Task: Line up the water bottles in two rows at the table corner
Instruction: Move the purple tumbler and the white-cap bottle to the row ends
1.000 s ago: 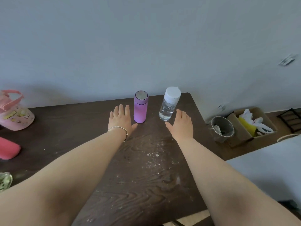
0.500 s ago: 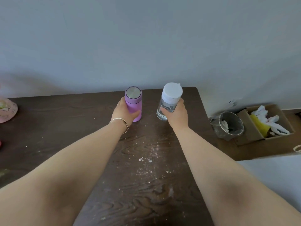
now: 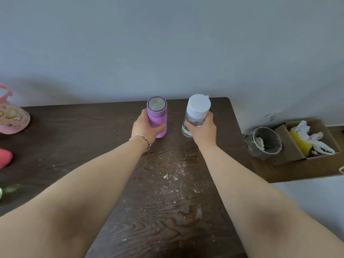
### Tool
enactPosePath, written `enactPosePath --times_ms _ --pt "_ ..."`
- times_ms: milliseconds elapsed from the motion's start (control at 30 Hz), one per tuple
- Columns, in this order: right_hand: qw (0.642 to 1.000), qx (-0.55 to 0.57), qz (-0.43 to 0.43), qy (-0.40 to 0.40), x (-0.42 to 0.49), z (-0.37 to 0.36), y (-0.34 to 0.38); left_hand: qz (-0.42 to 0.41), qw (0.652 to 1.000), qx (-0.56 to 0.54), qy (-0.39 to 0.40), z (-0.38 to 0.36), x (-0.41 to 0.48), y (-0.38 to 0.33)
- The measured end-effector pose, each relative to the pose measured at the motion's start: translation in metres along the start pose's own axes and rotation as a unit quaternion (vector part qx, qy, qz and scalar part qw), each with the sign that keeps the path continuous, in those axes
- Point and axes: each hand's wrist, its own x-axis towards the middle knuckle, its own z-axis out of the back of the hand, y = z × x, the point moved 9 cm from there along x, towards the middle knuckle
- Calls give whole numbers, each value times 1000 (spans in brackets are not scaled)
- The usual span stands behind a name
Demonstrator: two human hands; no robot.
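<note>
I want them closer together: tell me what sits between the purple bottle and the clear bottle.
Nothing: the head view shows only bare dark table between the purple bottle, held by the left hand, and the clear bottle, held by the right hand.

I count two bottles upright in my fingers: one purple bottle (image 3: 157, 116) in my left hand (image 3: 144, 127), one clear bottle (image 3: 195, 116) in my right hand (image 3: 202, 129). Far left of my fingers, one pink bottle (image 3: 11, 116). Right of them, one bucket (image 3: 267, 141) and one box (image 3: 305, 146).
</note>
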Motion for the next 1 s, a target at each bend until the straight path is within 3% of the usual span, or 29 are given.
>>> enactPosePath --times_ms 567,1000 --pt "999 0 12 -36 -180 -1 54 -62 998 -2 22 106 -101 34" --pt "1000 -1 17 -16 -303 -22 38 -37 999 5 -1 168 -212 100"
